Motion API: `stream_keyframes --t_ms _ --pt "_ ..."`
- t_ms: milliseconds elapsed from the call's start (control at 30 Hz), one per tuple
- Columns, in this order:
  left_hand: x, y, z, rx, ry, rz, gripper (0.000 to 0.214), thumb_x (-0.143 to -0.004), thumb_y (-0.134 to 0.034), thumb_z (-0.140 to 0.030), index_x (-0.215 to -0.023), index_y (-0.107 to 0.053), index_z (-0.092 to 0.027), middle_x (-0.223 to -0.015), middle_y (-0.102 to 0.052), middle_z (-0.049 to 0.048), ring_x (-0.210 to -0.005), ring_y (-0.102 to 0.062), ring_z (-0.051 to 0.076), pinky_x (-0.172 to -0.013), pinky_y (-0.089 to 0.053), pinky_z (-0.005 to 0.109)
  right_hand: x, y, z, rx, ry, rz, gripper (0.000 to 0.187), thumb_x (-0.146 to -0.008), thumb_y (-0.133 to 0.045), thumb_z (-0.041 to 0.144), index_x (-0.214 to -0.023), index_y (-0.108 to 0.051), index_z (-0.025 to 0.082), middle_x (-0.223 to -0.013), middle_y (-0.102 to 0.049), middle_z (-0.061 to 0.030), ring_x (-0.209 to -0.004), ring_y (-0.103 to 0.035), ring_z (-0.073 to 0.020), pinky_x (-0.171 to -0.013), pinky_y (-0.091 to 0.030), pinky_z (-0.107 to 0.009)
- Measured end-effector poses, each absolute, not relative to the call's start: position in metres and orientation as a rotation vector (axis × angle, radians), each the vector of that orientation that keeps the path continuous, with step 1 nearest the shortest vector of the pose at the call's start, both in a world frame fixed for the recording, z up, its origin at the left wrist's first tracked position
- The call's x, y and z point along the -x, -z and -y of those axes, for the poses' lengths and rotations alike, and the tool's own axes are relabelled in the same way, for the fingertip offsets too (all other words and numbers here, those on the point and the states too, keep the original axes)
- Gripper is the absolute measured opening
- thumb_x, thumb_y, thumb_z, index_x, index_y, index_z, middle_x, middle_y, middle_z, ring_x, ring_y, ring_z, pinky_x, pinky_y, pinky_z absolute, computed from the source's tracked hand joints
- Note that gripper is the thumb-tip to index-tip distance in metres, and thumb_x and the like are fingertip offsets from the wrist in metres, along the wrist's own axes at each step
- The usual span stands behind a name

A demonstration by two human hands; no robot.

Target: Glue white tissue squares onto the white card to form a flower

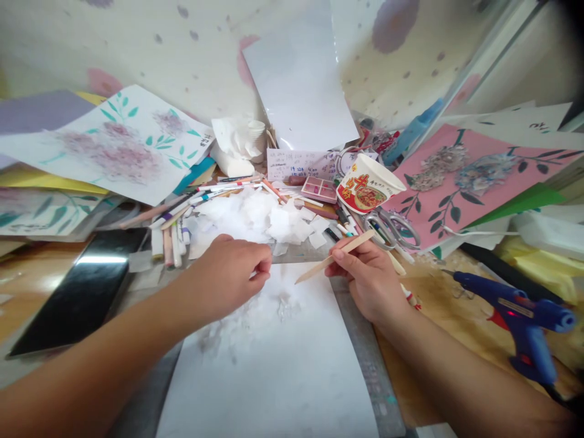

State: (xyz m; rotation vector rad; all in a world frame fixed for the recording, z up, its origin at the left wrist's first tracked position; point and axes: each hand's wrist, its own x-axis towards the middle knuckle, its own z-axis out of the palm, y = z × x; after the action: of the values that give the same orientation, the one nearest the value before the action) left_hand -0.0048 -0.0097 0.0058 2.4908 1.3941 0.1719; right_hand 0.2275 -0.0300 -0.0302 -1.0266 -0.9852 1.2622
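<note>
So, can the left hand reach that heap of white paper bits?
Probably yes: the left hand is just on the near side of the white paper bits, and nothing seems to block the way between them.

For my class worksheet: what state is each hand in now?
Left hand: curled; can't tell if holding anything.
Right hand: closed, holding the stick.

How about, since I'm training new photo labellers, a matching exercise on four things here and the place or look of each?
Things
1. wooden stick
2. glue gun
3. white sheet
4. paper scraps

Places or looks
A. in a loose heap beyond the left hand
B. held in the right hand
C. blue, near the picture's right edge
D. lying flat, with greyish patches

Pairs: 1-B, 2-C, 3-D, 4-A
</note>
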Motion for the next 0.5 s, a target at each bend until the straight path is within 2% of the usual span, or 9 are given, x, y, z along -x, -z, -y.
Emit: stream_keyframes --t_ms 100,300,500 --pt "0.005 -0.006 0.015 -2.56 -0.18 -1.371 0.013 -0.08 -0.051 -0.02 -0.068 -0.054 -0.023 -0.064 -0.061 -0.0031 -0.066 -0.052 0.019 -0.063 -0.031 0.032 -0.222 0.02 0.025 1.031 -1.231 1.039 0.02 -0.07 -0.078 0.034 -0.075 -0.065 0.02 -0.064 -0.063 0.0042 -0.055 -0.06 -0.0108 -0.057 -0.05 -0.026" --pt "0.002 -0.001 0.016 -2.602 -0.144 -1.308 0.013 -0.077 -0.052 -0.014 -0.067 -0.048 -0.021 -0.063 -0.055 -0.003 -0.065 -0.05 0.018 -0.063 -0.029 0.03 -0.202 0.001 0.005 1.035 -1.272 1.21 0.018 -0.064 -0.079 0.027 -0.067 -0.064 0.017 -0.058 -0.061 0.0038 -0.053 -0.057 -0.0111 -0.054 -0.048 -0.026" --pt "0.002 0.0 0.015 -2.445 -0.168 -1.314 0.012 -0.075 -0.061 -0.019 -0.081 -0.051 -0.023 -0.075 -0.062 -0.0043 -0.073 -0.055 0.018 -0.063 -0.031 0.029 -0.197 0.016 0.0 1.004 -1.295 1.223 0.018 -0.067 -0.075 0.03 -0.068 -0.062 0.018 -0.058 -0.058 0.0052 -0.054 -0.056 -0.0101 -0.055 -0.048 -0.025"
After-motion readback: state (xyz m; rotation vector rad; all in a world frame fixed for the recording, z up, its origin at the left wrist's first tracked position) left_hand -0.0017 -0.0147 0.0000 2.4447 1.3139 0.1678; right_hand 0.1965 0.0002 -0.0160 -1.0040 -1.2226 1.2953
